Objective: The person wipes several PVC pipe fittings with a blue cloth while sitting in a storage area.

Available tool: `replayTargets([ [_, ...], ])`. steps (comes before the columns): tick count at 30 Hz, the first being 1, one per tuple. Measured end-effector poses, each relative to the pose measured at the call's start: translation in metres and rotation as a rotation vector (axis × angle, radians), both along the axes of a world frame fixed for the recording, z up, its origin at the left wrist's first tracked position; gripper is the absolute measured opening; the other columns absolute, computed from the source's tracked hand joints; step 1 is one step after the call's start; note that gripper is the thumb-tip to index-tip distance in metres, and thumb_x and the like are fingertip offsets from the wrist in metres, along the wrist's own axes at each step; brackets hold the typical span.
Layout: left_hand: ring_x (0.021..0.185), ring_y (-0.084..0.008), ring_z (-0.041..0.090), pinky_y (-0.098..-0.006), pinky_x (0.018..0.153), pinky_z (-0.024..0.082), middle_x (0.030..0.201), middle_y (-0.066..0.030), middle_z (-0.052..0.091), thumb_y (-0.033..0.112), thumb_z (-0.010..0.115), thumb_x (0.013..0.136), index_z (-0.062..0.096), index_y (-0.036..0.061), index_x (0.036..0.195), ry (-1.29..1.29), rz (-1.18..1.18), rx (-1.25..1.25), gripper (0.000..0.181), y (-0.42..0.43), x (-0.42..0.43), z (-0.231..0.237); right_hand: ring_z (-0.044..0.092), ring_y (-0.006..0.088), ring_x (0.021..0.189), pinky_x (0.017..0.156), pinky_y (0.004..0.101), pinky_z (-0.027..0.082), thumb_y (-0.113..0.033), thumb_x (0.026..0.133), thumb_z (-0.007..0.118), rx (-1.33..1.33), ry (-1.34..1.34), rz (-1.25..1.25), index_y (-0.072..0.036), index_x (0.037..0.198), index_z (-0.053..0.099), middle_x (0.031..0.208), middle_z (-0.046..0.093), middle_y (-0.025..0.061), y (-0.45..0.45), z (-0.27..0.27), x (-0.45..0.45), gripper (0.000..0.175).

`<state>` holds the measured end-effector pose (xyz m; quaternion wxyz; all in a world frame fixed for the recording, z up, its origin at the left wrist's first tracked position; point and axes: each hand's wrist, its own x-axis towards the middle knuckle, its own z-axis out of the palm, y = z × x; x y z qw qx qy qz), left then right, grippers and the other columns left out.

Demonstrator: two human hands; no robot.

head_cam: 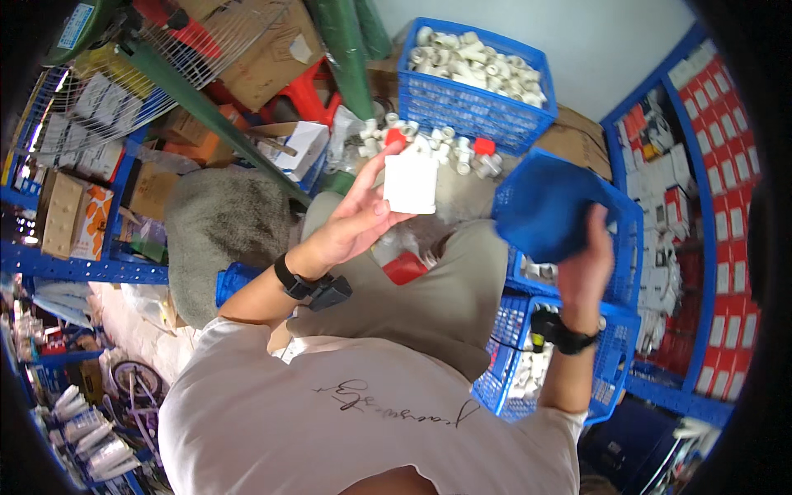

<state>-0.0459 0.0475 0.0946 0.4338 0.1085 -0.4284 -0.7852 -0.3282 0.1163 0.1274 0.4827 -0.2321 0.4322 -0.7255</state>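
Note:
My left hand (359, 218) holds up a wide white plastic pipe fitting (411, 184) between thumb and fingers, above my lap. Bright light washes out its surface, so detail is hard to make out. On the right, my right hand (586, 263) grips a dark blue cloth (547, 207), blurred and hanging over a blue plastic crate (625, 247). Ahead of my knees lies a loose heap of small white pipe fittings (442, 145), with a red fitting (484, 146) among them. A red object (404, 268) shows between my legs.
A blue crate (476, 102) heaped with white fittings stands at the back by the wall. Another blue crate (609, 365) is under my right forearm. Shelves of red-and-white boxes (718, 229) rise at right. A fan's green stand (210, 124) and a grey-covered seat (229, 241) are at left.

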Motion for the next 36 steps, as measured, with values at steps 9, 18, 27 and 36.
replayTargets([
  [9, 0.115, -0.0204, 0.042, -0.0306, 0.097, 0.033, 0.128, -0.0136, 0.039, -0.002, 0.059, 0.078, 0.019, 0.0049, 0.138, -0.361, 0.267, -0.396, 0.073, 0.015, -0.023, -0.018, 0.051, 0.0149, 0.095, 0.084, 0.0273, 0.039, -0.025, 0.094, 0.04, 0.006, 0.469, 0.362, 0.005, 0.119, 0.044, 0.106, 0.055, 0.0124, 0.002, -0.029, 0.116, 0.039],
  [18, 0.116, -0.0182, 0.041, -0.0314, 0.095, 0.036, 0.129, -0.0139, 0.041, -0.005, 0.061, 0.076, 0.021, 0.0046, 0.137, -0.433, 0.326, -0.43, 0.074, 0.012, -0.011, -0.032, 0.049, 0.0147, 0.096, 0.085, 0.0284, 0.039, -0.028, 0.095, 0.038, 0.13, 0.486, 0.432, 0.002, 0.122, 0.043, 0.106, 0.055, 0.0093, 0.0, -0.041, 0.119, 0.041],
  [27, 0.114, -0.0196, 0.044, -0.0298, 0.094, 0.035, 0.128, -0.0131, 0.041, 0.001, 0.058, 0.082, 0.012, 0.0077, 0.14, -0.311, 0.114, -0.303, 0.075, 0.017, 0.01, -0.03, 0.053, 0.0086, 0.086, 0.077, 0.0245, 0.045, -0.03, 0.095, 0.038, 0.052, 0.113, 0.439, 0.001, 0.115, 0.048, 0.099, 0.057, 0.0035, -0.002, -0.033, 0.12, 0.039],
  [36, 0.115, -0.0171, 0.042, -0.0321, 0.094, 0.036, 0.125, -0.0106, 0.043, 0.019, 0.05, 0.09, 0.026, 0.0015, 0.131, -0.271, 0.088, -0.018, 0.051, 0.02, -0.001, -0.045, 0.038, 0.0039, 0.066, 0.057, 0.0205, 0.033, -0.032, 0.094, 0.04, 0.09, 0.344, 0.416, -0.002, 0.1, 0.055, 0.073, 0.047, -0.0047, 0.005, -0.054, 0.123, 0.034],
])
